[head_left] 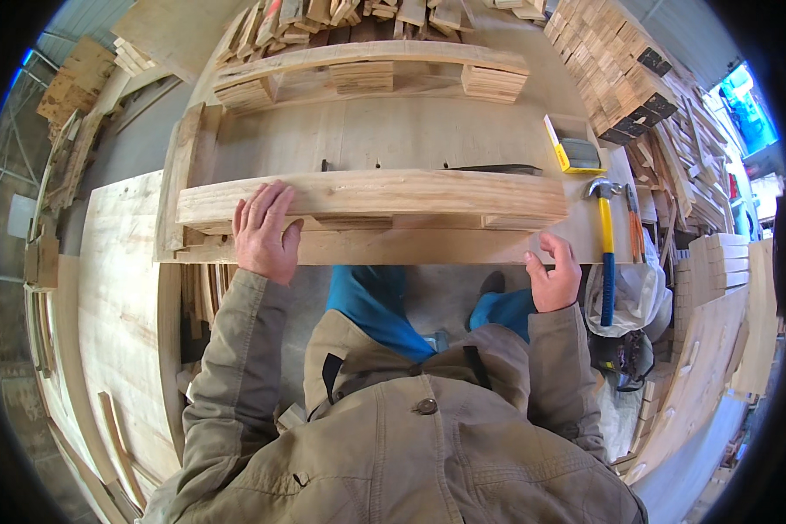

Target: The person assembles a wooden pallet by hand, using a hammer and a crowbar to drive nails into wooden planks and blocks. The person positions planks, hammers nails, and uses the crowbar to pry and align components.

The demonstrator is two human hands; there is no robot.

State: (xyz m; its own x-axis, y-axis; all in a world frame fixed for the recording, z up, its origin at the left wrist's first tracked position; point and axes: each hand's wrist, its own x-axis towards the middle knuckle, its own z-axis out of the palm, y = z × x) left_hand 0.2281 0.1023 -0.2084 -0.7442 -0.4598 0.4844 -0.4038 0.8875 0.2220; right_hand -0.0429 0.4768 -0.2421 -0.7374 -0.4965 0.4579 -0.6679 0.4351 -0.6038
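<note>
A long wooden beam [375,194] lies across short wood blocks at the near edge of the workbench, forming a pallet-like piece with the board [367,247] below. My left hand [266,231] rests on the beam's left part, fingers stretched over its top and front and the thumb spread away. Close to the bench edge, below the beam's right end, my right hand [555,272] has loosely bent fingers, the thumb apart and nothing visible between them. To its right lies a claw hammer [605,227] with a yellow and blue handle, its grip hanging past the edge.
A similar wooden piece [371,74] stands farther back, before a heap of wood offcuts [341,17]. A yellow and grey try square [572,155] and orange-handled pliers-like tool [636,231] lie at the right. Stacked blocks [607,65] rise behind; a white bag [629,297] hangs below.
</note>
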